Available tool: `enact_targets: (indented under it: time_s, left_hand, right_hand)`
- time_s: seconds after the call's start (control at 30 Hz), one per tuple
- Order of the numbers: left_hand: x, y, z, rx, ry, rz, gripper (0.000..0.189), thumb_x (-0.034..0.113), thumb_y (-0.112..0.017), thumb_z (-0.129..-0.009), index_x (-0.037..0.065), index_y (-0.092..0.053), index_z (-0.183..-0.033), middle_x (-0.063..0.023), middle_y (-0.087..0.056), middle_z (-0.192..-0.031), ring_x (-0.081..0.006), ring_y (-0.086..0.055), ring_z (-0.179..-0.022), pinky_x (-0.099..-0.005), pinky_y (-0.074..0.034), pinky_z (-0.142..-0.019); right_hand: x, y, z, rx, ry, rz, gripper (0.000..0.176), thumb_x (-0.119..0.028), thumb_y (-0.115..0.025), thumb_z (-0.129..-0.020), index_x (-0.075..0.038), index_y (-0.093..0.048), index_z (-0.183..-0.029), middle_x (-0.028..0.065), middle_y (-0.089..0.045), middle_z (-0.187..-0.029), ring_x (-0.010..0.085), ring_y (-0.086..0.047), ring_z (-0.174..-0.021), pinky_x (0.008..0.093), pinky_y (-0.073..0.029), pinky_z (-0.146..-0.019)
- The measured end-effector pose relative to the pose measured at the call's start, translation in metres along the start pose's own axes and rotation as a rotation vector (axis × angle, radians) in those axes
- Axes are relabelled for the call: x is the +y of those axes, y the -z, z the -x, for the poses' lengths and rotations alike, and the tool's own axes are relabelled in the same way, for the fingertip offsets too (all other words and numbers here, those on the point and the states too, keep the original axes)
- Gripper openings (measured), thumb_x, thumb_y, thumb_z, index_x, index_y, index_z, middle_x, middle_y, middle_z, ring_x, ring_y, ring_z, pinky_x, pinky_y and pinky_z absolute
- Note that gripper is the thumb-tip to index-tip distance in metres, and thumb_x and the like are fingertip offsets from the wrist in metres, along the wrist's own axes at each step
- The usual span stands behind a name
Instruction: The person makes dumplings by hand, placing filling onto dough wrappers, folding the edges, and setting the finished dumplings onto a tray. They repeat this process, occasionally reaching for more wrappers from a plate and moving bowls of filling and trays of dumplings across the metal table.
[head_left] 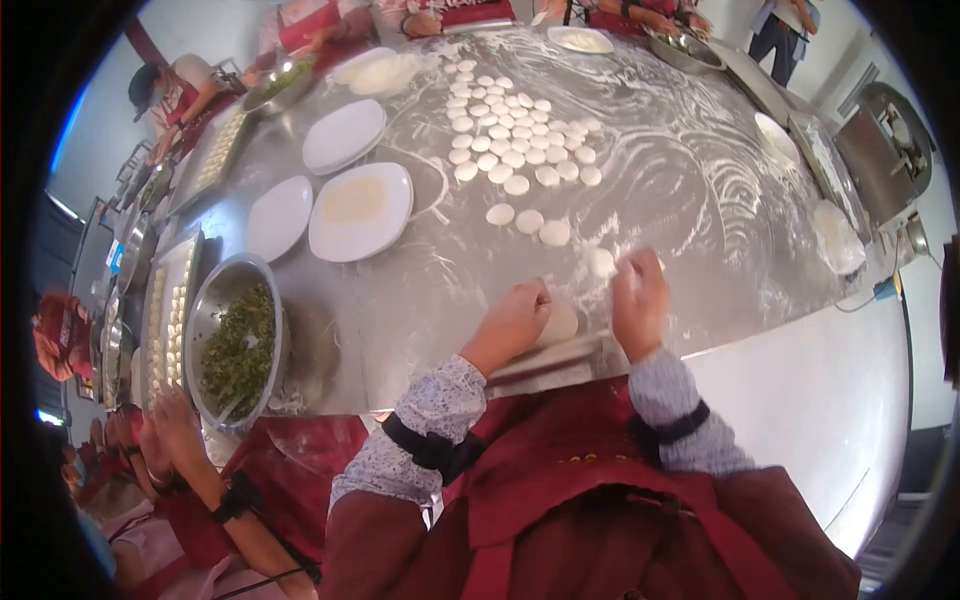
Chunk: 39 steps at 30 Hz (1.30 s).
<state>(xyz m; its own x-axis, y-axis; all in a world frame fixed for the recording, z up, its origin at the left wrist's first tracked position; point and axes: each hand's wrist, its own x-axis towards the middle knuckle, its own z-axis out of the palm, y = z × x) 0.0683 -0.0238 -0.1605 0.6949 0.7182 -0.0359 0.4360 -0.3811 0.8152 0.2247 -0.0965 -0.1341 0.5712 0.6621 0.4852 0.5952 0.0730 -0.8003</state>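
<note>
My left hand (515, 322), fingers curled, touches the edge of a flat round dough wrapper (558, 324) near the table's front edge. To its right my right hand (640, 290) is raised a little and smeared by motion, so what it holds cannot be made out. One dough disc (600, 262) lies just beyond, beside the right fingers. Farther off, three discs form a short row (528, 221), and a large group of small pale dough discs (515, 140) covers the floured steel table (660, 190).
A metal bowl of chopped green filling (240, 350) stands at the left front, beside a tray of dumplings (172, 320). White plates (361, 212) lie behind it. A co-worker's hands (175, 440) are at the lower left; several people stand around the far side.
</note>
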Motion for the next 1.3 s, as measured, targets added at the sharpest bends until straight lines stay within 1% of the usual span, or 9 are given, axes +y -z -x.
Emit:
enact_targets:
  time_s: [0.17, 0.4, 0.67, 0.77, 0.83, 0.9, 1.03, 1.2, 1.3]
  left_hand:
    - [0.010, -0.010, -0.011, 0.206, -0.073, -0.073, 0.012, 0.011, -0.052, -0.078, 0.000, -0.055, -0.082, -0.0176, -0.059, -0.078, -0.0357, -0.056, -0.078, -0.0434, -0.043, -0.070]
    - [-0.002, 0.001, 0.000, 0.095, -0.117, -0.162, 0.017, 0.016, -0.051, -0.079, 0.000, -0.055, -0.080, -0.0211, -0.058, -0.079, -0.0371, -0.056, -0.079, -0.0440, -0.043, -0.071]
    - [0.005, -0.018, -0.009, 0.228, -0.152, -0.137, 0.013, 0.013, -0.053, -0.079, 0.001, -0.056, -0.082, -0.0191, -0.060, -0.077, -0.0371, -0.057, -0.075, -0.0443, -0.044, -0.067]
    - [-0.008, -0.016, 0.000, 0.302, -0.272, -0.236, 0.013, 0.013, -0.054, -0.078, 0.002, -0.056, -0.083, -0.0194, -0.060, -0.076, -0.0375, -0.057, -0.074, -0.0447, -0.045, -0.066]
    - [0.001, -0.007, 0.008, 0.122, -0.162, -0.191, 0.012, 0.013, -0.054, -0.078, 0.002, -0.057, -0.084, -0.0194, -0.060, -0.077, -0.0380, -0.057, -0.075, -0.0448, -0.045, -0.067]
    - [-0.002, -0.014, 0.006, 0.150, -0.168, -0.181, 0.013, 0.013, -0.053, -0.079, 0.002, -0.056, -0.084, -0.0197, -0.060, -0.080, -0.0383, -0.057, -0.076, -0.0449, -0.045, -0.068]
    - [0.008, -0.023, -0.008, 0.188, -0.105, -0.065, 0.015, 0.015, -0.051, -0.081, 0.002, -0.056, -0.084, -0.0199, -0.060, -0.082, -0.0377, -0.057, -0.079, -0.0443, -0.044, -0.070]
    - [-0.002, -0.024, 0.001, 0.225, -0.117, -0.093, 0.019, 0.020, -0.048, -0.081, 0.004, -0.057, -0.080, -0.0181, -0.061, -0.079, -0.0362, -0.058, -0.076, -0.0464, -0.044, -0.068]
    - [-0.008, -0.008, 0.004, 0.145, -0.123, -0.094, 0.017, 0.016, -0.053, -0.080, 0.001, -0.058, -0.086, -0.0172, -0.061, -0.079, -0.0324, -0.059, -0.074, -0.0389, -0.046, -0.068]
  right_hand:
    - [-0.001, -0.043, -0.036, -0.022, 0.010, 0.039, 0.011, -0.009, -0.052, -0.076, -0.002, -0.051, -0.084, 0.0194, -0.056, -0.069, 0.0369, -0.058, -0.064, 0.0376, -0.045, -0.057]
    - [0.011, 0.002, 0.006, -0.032, -0.053, -0.043, 0.011, -0.009, -0.051, -0.076, -0.002, -0.051, -0.084, 0.0183, -0.056, -0.067, 0.0363, -0.058, -0.062, 0.0389, -0.045, -0.056]
    - [0.003, -0.050, -0.040, -0.037, -0.017, 0.095, 0.009, -0.010, -0.050, -0.077, -0.004, -0.052, -0.083, 0.0225, -0.056, -0.071, 0.0422, -0.055, -0.069, 0.0435, -0.044, -0.058]
    - [0.006, -0.020, -0.017, -0.020, 0.044, 0.042, 0.008, -0.008, -0.049, -0.077, -0.002, -0.051, -0.082, 0.0200, -0.054, -0.068, 0.0336, -0.057, -0.062, 0.0385, -0.045, -0.057]
    - [0.004, -0.005, -0.007, -0.039, 0.044, -0.008, 0.007, -0.008, -0.049, -0.077, -0.002, -0.050, -0.081, 0.0187, -0.054, -0.067, 0.0294, -0.057, -0.060, 0.0366, -0.044, -0.056]
    - [0.011, 0.000, 0.002, -0.013, 0.042, -0.070, 0.006, -0.007, -0.047, -0.077, -0.002, -0.049, -0.079, 0.0164, -0.052, -0.065, 0.0233, -0.054, -0.059, 0.0340, -0.043, -0.055]
    - [0.005, -0.034, -0.029, -0.022, 0.044, 0.124, 0.007, -0.008, -0.049, -0.078, -0.001, -0.049, -0.080, 0.0181, -0.054, -0.067, 0.0299, -0.058, -0.062, 0.0357, -0.045, -0.057]
    - [0.013, -0.023, -0.020, -0.055, 0.030, 0.021, 0.008, -0.009, -0.050, -0.078, -0.001, -0.050, -0.082, 0.0173, -0.056, -0.068, 0.0314, -0.059, -0.063, 0.0365, -0.045, -0.059]
    - [0.007, -0.011, -0.010, -0.064, -0.035, -0.046, 0.009, -0.008, -0.050, -0.078, -0.001, -0.050, -0.083, 0.0161, -0.057, -0.069, 0.0300, -0.058, -0.064, 0.0352, -0.045, -0.060]
